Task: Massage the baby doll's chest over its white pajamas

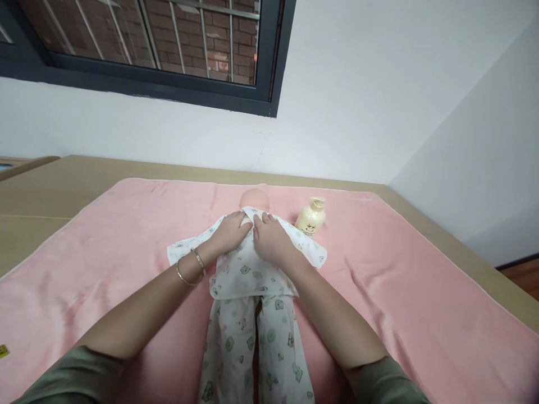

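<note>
A baby doll lies on its back, its bald head (255, 199) pointing away from me. It wears a white baby shirt (246, 278) printed with small green figures, the sleeves stretched out to both sides, and matching baby trousers (231, 336). At the neckline, my left hand (231, 232) is closed on the shirt's front, with two bracelets on the wrist. Right beside it, my right hand (273, 240) has its fingers bent onto the shirt just below the collar. My fingertips are partly hidden, and the doll's face is not clearly visible.
A cream pump bottle (310, 217) stands near the right sleeve. Beneath everything spreads a pink blanket (400, 280) with some wrinkles, over a wooden surface (37, 196). A white wall (337, 129) and a dark-framed barred window (168, 84) close off the back.
</note>
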`<state>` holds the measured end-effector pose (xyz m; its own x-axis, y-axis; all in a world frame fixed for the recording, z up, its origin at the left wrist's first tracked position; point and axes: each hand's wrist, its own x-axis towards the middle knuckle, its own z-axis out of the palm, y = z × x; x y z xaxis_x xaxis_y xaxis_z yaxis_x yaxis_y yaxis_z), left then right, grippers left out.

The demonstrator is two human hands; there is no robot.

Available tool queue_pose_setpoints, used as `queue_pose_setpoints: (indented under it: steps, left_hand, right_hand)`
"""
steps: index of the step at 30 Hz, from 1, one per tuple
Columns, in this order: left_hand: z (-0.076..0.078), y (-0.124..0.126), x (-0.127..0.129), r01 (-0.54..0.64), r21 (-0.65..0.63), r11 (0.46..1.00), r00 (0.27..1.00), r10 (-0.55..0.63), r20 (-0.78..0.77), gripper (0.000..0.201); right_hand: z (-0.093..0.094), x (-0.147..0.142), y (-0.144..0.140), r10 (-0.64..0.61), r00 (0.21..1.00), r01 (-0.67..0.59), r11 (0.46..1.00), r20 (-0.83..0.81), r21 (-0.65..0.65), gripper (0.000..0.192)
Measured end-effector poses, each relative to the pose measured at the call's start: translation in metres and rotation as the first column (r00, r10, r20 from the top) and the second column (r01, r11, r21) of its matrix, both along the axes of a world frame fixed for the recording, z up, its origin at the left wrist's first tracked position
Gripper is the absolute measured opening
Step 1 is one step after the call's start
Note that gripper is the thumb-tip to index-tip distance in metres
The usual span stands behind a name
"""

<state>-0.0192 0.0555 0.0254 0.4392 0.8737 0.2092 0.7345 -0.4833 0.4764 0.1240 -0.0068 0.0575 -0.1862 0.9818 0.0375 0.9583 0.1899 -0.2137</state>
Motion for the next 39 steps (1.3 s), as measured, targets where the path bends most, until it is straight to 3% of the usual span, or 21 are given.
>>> queue_pose_setpoints:
  steps: [2, 7, 10, 17, 22, 26, 31, 34, 39]
  left_hand:
    - [-0.002, -0.003, 0.002, -0.034, 0.019, 0.999, 0.999, 0.034, -0.021, 0.035]
    - [-0.013, -0.041, 0.018, -0.159, 0.225, 0.961, 0.971, 0.193, -0.138, 0.049]
    - [-0.008, -0.051, 0.021, -0.153, 0.219, 0.964, 0.965, 0.194, -0.178, 0.051]
    - [0.009, -0.023, 0.007, -0.153, -0.026, 0.988, 0.981, 0.149, -0.122, 0.042]
    - [0.001, -0.038, 0.014, -0.193, 0.121, 0.974, 0.957, 0.214, -0.197, 0.05]
    - [-0.005, -0.049, 0.019, -0.174, 0.215, 0.961, 0.955, 0.218, -0.201, 0.051]
    - [-0.004, -0.025, 0.008, -0.139, 0.08, 0.987, 0.986, 0.146, -0.081, 0.046]
    - [-0.003, -0.006, 0.0, -0.072, 0.007, 0.997, 0.997, 0.072, -0.005, 0.042]
    - [-0.008, -0.011, 0.0, -0.056, 0.101, 0.993, 0.997, 0.06, -0.041, 0.041]
  right_hand:
    - [-0.001, 0.004, 0.003, 0.012, 1.0, -0.012, 1.0, -0.021, 0.003, 0.055]
    - [-0.006, 0.024, 0.023, -0.08, 0.991, 0.076, 0.996, -0.108, -0.039, 0.059]
    - [-0.005, 0.023, 0.023, -0.113, 0.99, 0.109, 0.993, -0.089, -0.051, 0.061]
    - [-0.004, -0.004, 0.0, -0.064, 0.998, 0.062, 0.997, 0.025, 0.046, 0.054]
    - [-0.009, 0.011, 0.018, -0.032, 0.995, 0.034, 0.999, -0.093, 0.019, 0.053]
    - [-0.011, 0.019, 0.028, -0.09, 0.989, 0.092, 0.996, -0.116, 0.016, 0.055]
    - [-0.011, 0.0, 0.011, -0.147, 0.989, 0.148, 0.988, -0.022, 0.05, 0.057]
    - [-0.013, -0.011, 0.003, -0.096, 0.995, 0.098, 0.991, -0.019, 0.091, 0.057]
    - [-0.014, 0.003, 0.017, -0.061, 0.991, 0.065, 0.997, -0.12, 0.032, 0.056]
